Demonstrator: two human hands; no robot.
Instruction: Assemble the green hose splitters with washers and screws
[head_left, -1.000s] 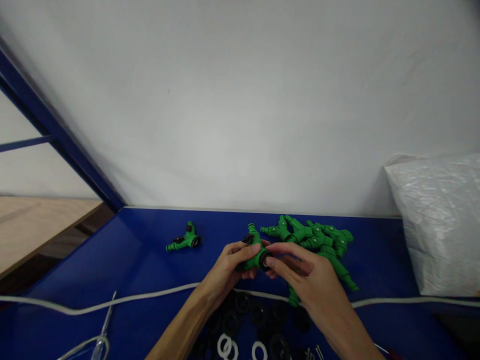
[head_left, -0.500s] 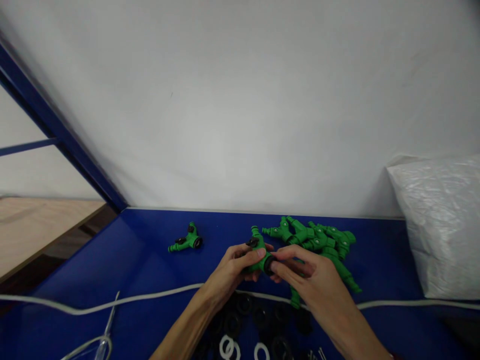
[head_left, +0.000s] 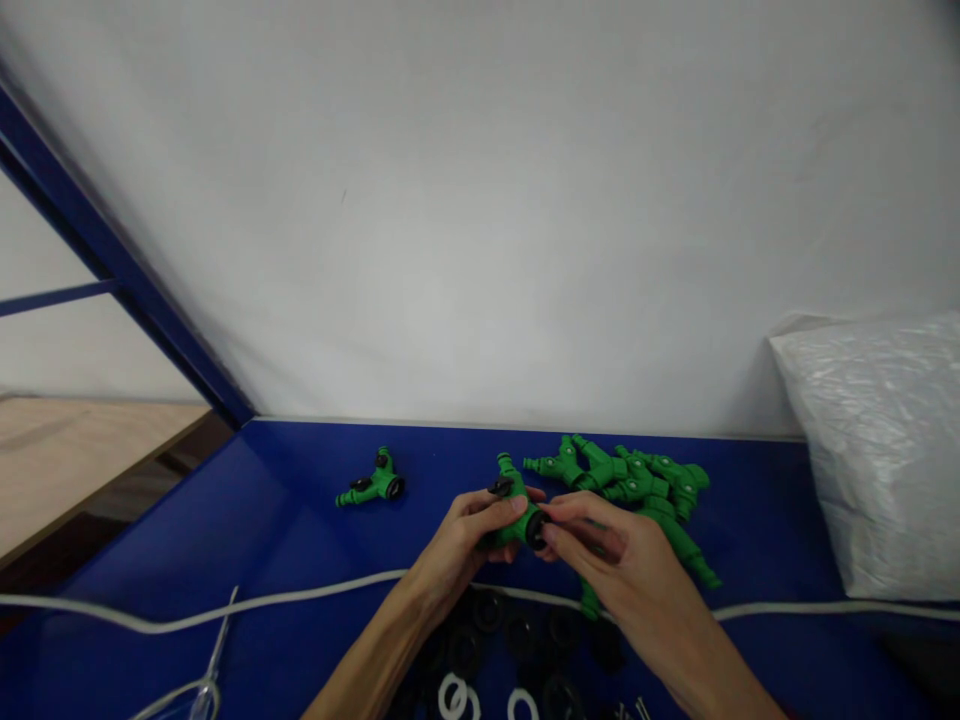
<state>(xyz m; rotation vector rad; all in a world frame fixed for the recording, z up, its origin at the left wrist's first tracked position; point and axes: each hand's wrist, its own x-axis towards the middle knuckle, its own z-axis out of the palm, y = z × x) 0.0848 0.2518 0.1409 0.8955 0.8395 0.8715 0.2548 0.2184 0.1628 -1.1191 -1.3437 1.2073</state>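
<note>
My left hand [head_left: 484,525] is wrapped round a green Y-shaped hose connector [head_left: 519,505], with its thumb on top of the body. A black lever shows on one branch, and a black ring [head_left: 535,530] sits at the wide end facing right. My right hand [head_left: 600,540] has thumb and fingertips pinched at that black ring; whether they hold a smaller part is hidden. Another green Y connector [head_left: 377,482] with black levers lies to the left on the blue table.
Several green connectors [head_left: 637,480] are piled behind my right hand. Black rings [head_left: 487,610] and white washers [head_left: 452,695] lie at the front. A white cable [head_left: 315,590] crosses the blue table [head_left: 300,520]. A screwdriver [head_left: 217,650] rests at left, a plastic-wrapped package [head_left: 885,460] at right.
The held connector has tilted slightly, so its black-ringed end shows a little more. The fingertips of my right hand have shifted slightly at the ring.
</note>
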